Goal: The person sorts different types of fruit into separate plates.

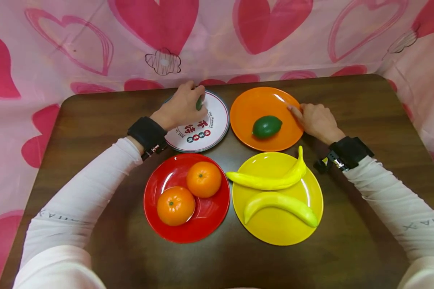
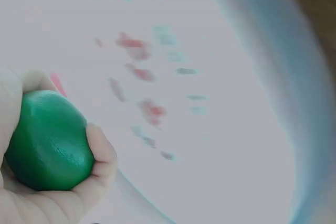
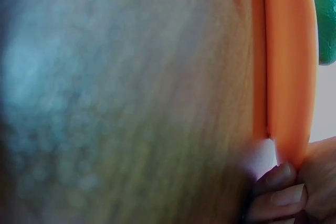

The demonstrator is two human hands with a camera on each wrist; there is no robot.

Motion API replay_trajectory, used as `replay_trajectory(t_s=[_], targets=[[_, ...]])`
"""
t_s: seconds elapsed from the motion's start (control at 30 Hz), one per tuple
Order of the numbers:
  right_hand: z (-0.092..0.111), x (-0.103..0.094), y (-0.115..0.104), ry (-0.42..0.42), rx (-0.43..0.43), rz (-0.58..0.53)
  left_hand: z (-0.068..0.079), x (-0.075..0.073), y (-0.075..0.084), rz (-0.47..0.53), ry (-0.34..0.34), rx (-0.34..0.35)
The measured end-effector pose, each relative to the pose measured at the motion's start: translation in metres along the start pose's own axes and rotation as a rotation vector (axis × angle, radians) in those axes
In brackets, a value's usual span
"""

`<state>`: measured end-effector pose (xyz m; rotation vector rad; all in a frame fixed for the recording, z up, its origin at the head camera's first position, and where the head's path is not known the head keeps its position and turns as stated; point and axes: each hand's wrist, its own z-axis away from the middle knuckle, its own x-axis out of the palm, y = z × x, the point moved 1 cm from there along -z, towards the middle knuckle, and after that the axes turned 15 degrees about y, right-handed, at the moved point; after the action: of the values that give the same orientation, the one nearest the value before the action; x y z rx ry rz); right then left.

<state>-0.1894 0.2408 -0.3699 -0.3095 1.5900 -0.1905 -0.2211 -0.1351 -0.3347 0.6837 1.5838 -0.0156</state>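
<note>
My left hand (image 1: 182,105) grips a green lime (image 2: 50,140) above the white plate (image 1: 217,128), which has a dark rim and printed red characters. In the head view the fingers hide most of that lime. On the right, my right hand (image 1: 320,120) pinches the rim of the orange plate (image 1: 244,108), thumb over the edge and fingertips (image 3: 287,195) at its outer side. A second lime (image 1: 267,127) lies on the orange plate.
Nearer me, a red plate (image 1: 209,224) holds two oranges (image 1: 175,205). Beside it, a yellow plate (image 1: 275,237) carries two bananas (image 1: 280,202). All stand on a dark wooden table (image 1: 105,249), with a heart-patterned pink cloth (image 1: 217,36) behind.
</note>
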Motion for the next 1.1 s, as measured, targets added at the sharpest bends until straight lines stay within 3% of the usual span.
replay_trajectory(t_s=[0.17,0.5,0.73,1.1], targets=[[0.000,0.002,-0.001,0.004,0.006,0.002,-0.015,-0.013,0.027,0.071,0.087,0.183],[-0.001,0.003,-0.008,-0.016,0.024,-0.014,-0.046,-0.021,0.082,0.033,0.025,0.354],[0.000,0.003,-0.014,-0.009,0.023,-0.014,-0.057,-0.015,0.097,0.007,-0.053,0.367],[0.001,0.003,-0.020,-0.024,0.034,-0.025,-0.060,0.008,0.095,-0.066,-0.239,0.305]])
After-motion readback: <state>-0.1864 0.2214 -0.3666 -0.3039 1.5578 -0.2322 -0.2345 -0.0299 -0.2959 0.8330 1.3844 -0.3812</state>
